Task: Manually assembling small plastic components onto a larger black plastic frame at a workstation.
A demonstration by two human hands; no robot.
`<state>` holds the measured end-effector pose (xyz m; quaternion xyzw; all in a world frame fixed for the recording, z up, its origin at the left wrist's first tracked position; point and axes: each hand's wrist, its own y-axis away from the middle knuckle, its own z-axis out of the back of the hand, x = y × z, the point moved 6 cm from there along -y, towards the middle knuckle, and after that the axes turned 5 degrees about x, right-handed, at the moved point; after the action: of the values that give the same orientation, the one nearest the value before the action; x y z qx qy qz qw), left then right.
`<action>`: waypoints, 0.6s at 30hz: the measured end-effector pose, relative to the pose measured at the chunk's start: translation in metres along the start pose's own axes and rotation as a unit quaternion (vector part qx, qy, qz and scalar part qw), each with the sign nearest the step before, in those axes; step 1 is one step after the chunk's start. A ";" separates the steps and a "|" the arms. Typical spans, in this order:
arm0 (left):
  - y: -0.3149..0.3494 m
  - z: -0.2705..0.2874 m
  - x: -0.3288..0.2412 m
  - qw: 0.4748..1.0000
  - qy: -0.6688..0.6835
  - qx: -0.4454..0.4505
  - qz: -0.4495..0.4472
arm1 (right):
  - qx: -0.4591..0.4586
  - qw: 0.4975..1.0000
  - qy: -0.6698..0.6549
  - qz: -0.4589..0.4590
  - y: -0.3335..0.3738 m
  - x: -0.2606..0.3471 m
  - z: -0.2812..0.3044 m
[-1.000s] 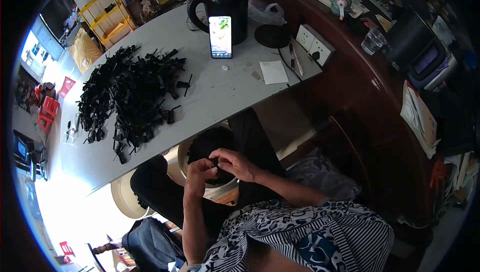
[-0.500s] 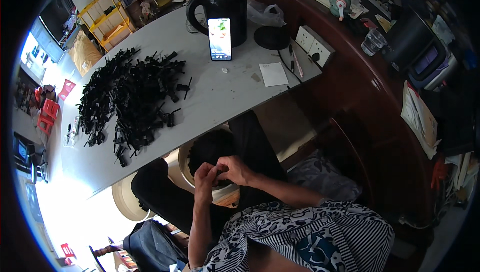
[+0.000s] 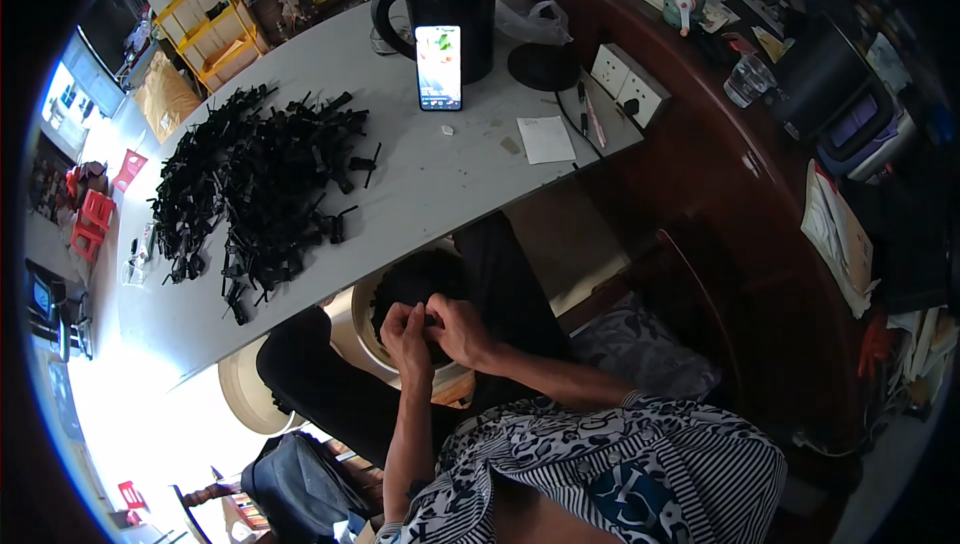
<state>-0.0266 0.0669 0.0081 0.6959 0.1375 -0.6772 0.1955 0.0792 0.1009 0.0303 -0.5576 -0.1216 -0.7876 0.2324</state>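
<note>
My left hand [image 3: 405, 338] and my right hand [image 3: 458, 333] meet above a pale bucket [image 3: 362, 332] between my knees. Both are closed, fingertips pinched together around a small black part [image 3: 431, 321], mostly covered by the fingers. Dark contents [image 3: 425, 274] fill the bucket; single pieces there are too dark to make out. On the grey table in front lies a large heap of small black plastic parts [image 3: 265, 179] with thin prongs. A few pieces lie loose at its edge.
A lit phone [image 3: 439, 69] leans against a black kettle [image 3: 455, 9], with its round base [image 3: 544, 68] alongside. A white paper slip [image 3: 546, 140], pens and a power strip [image 3: 628, 86] sit at the table's right end. A dark bag [image 3: 305, 484] is at lower left.
Both hands have risen slightly and turned, still together over the bucket. A dark bit now shows between the fingertips. The whole view has shifted a little.
</note>
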 end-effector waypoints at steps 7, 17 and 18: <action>-0.011 -0.001 0.001 0.990 0.110 0.082 -0.004 | -0.002 1.000 0.019 0.013 -0.014 -0.011 -0.006; -0.011 0.003 0.004 0.971 0.187 0.094 0.113 | 0.004 0.997 -0.072 0.000 -0.024 -0.003 0.000; -0.010 0.003 0.007 0.969 0.209 0.071 0.107 | -0.011 0.999 -0.040 -0.001 -0.023 -0.003 -0.001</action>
<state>-0.0332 0.0735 0.0002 0.8450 0.0515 -0.4996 0.1839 0.0676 0.1210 0.0286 -0.5907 -0.1223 -0.7666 0.2201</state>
